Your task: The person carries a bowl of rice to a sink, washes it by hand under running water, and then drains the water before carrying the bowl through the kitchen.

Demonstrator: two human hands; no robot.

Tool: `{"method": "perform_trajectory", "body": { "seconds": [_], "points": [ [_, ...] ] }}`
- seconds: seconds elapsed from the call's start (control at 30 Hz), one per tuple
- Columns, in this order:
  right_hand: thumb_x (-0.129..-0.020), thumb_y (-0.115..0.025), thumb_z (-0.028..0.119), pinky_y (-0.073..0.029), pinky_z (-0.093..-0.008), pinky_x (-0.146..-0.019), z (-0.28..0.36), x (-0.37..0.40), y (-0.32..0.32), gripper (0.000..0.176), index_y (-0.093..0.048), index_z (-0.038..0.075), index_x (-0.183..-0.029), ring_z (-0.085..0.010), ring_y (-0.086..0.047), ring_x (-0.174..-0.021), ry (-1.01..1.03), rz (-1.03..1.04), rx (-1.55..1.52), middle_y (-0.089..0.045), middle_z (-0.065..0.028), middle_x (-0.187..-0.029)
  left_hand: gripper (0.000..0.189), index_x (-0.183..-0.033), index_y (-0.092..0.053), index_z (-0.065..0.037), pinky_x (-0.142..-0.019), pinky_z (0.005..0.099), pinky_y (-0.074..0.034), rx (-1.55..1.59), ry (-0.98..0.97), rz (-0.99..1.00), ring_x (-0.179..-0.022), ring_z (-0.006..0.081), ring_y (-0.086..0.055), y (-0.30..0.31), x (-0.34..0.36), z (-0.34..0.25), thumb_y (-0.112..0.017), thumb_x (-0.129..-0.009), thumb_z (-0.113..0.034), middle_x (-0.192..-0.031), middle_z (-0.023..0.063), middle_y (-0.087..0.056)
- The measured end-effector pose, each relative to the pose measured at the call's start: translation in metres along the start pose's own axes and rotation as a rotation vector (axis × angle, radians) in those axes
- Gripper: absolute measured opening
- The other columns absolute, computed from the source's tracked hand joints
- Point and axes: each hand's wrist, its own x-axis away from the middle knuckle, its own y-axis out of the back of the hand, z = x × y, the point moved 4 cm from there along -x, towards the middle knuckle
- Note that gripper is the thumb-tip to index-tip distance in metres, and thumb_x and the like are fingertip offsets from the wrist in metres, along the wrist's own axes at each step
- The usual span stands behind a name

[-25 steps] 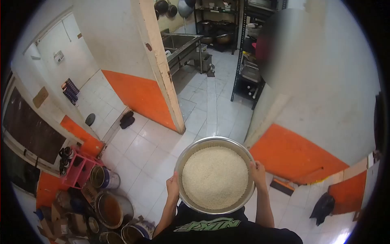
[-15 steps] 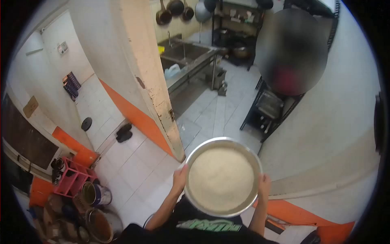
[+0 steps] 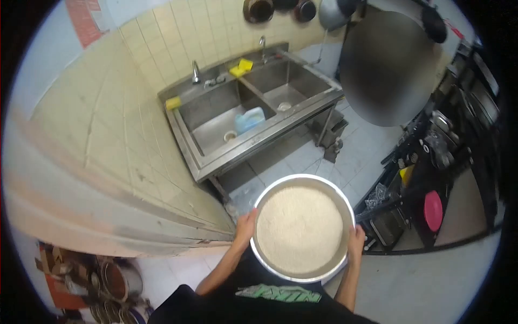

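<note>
A wide round metal basin (image 3: 349, 254) is held level in front of my body. Uncooked rice, or a similar pale grain (image 3: 299, 229), covers its bottom in a broad layer. My left hand (image 3: 246, 227) grips the rim on the left side, and my right hand (image 3: 355, 240) grips it on the right, fingers wrapped around the edge. Ahead of the basin stands a steel double sink (image 3: 253, 137). A pale blue plastic jug (image 3: 250, 120) lies in its left bowl, and yellow sponges (image 3: 241, 67) rest on the ledge between the taps.
A black rack (image 3: 458, 151) with trays and a pink plastic item (image 3: 433, 210) runs along the right. The wall edge (image 3: 178, 240) is close on my left. Pans (image 3: 259, 9) hang above the sink. Pots and buckets (image 3: 118, 281) stand behind at lower left. Part of the view is blurred.
I have moved forward through the doorway and the view has turned left, so the whole sink now shows. Both hands still hold the basin.
</note>
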Motion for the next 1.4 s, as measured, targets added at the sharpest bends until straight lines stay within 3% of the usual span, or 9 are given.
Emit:
{"method": "perform_trajectory", "body": {
  "seconds": [0.47, 0.77, 1.07, 1.13, 1.17, 1.23, 1.27, 1.37, 1.4],
  "points": [
    [-0.084, -0.053, 0.022, -0.040, -0.0285, -0.062, 0.168, -0.432, -0.230, 0.030, -0.054, -0.007, -0.082, -0.0133, -0.048, -0.068, 0.309, 0.253, -0.001, -0.055, -0.0096, -0.072, 0.044, -0.090, -0.062, 0.005, -0.065, 0.0282, -0.043, 0.118, -0.048, -0.377, -0.070, 0.0116, -0.053, -0.082, -0.326, -0.108, -0.047, -0.087, -0.036, -0.078, 0.0056, -0.062],
    [-0.084, -0.053, 0.019, -0.037, -0.0284, -0.054, 0.218, -0.580, -0.379, 0.025, -0.052, -0.002, -0.071, -0.0119, -0.041, -0.058, 0.122, 0.538, 0.046, -0.052, -0.0049, -0.062, 0.051, -0.087, -0.063, 0.006, -0.065, 0.0304, -0.044, 0.106, 0.190, -0.591, -0.070, 0.0153, -0.056, -0.095, -0.456, -0.137, -0.048, -0.085, -0.043, -0.075, 0.0132, -0.063],
    [-0.083, -0.054, 0.028, -0.036, -0.0317, -0.051, 0.314, -0.676, -0.540, 0.030, -0.054, -0.002, -0.081, -0.0156, -0.042, -0.053, 0.348, 0.808, 0.221, -0.049, -0.0101, -0.059, 0.053, -0.085, -0.060, 0.008, -0.065, 0.0361, -0.044, -0.200, 0.207, -0.963, -0.069, 0.0207, -0.058, -0.091, -0.542, -0.181, -0.044, -0.086, -0.042, -0.070, 0.0184, -0.061],
    [-0.084, -0.052, 0.030, -0.039, -0.0316, -0.053, 0.311, -0.694, -0.578, 0.032, -0.057, -0.001, -0.083, -0.0176, -0.046, -0.054, 0.292, 1.085, 0.131, -0.053, -0.0120, -0.061, 0.052, -0.084, -0.060, 0.008, -0.065, 0.0355, -0.043, -0.156, 0.174, -0.994, -0.069, 0.0205, -0.058, -0.085, -0.552, -0.194, -0.044, -0.087, -0.041, -0.071, 0.0181, -0.062],
    [-0.084, -0.052, 0.033, -0.042, -0.0319, -0.055, 0.339, -0.706, -0.589, 0.035, -0.057, -0.001, -0.082, -0.0196, -0.053, -0.057, 0.505, 1.206, 0.482, -0.057, -0.0141, -0.064, 0.052, -0.085, -0.060, 0.008, -0.064, 0.0350, -0.043, -0.183, 0.171, -1.013, -0.067, 0.0196, -0.057, -0.085, -0.555, -0.205, -0.044, -0.087, -0.041, -0.070, 0.0168, -0.061],
    [-0.084, -0.051, 0.035, -0.043, -0.0337, -0.056, 0.372, -0.720, -0.630, 0.038, -0.058, -0.002, -0.080, -0.0214, -0.057, -0.060, 0.393, 1.277, 0.567, -0.058, -0.0159, -0.065, 0.051, -0.085, -0.060, 0.008, -0.063, 0.0347, -0.043, -0.177, 0.195, -1.028, -0.066, 0.0192, -0.056, -0.075, -0.563, -0.202, -0.044, -0.087, -0.041, -0.069, 0.0161, -0.061],
    [-0.083, -0.052, 0.036, -0.044, -0.0368, -0.058, 0.378, -0.731, -0.665, 0.039, -0.059, -0.003, -0.085, -0.0259, -0.059, -0.062, 0.607, 1.238, 0.464, -0.059, -0.0179, -0.065, 0.051, -0.086, -0.060, 0.007, -0.063, 0.0344, -0.043, -0.173, 0.212, -1.032, -0.065, 0.0187, -0.056, -0.073, -0.562, -0.195, -0.044, -0.087, -0.041, -0.068, 0.0154, -0.060],
    [-0.077, -0.060, 0.034, -0.036, -0.0409, -0.089, 0.427, -0.737, -0.768, 0.062, -0.036, 0.005, -0.126, -0.0363, -0.043, -0.107, 1.087, 0.986, 0.299, -0.044, -0.0226, -0.118, 0.048, -0.087, -0.060, 0.006, -0.063, 0.0333, -0.043, -0.129, 0.194, -1.048, -0.065, 0.0180, -0.055, -0.074, -0.564, -0.194, -0.045, -0.087, -0.040, -0.068, 0.0142, -0.060],
    [-0.075, -0.062, 0.033, -0.032, -0.0419, -0.093, 0.433, -0.740, -0.809, 0.066, -0.034, 0.006, -0.127, -0.0372, -0.038, -0.112, 1.098, 0.957, 0.417, -0.040, -0.0219, -0.122, 0.048, -0.088, -0.060, 0.006, -0.064, 0.0331, -0.043, -0.110, 0.192, -1.053, -0.065, 0.0180, -0.055, -0.075, -0.564, -0.197, -0.046, -0.087, -0.039, -0.069, 0.0143, -0.060]
  ]
}}
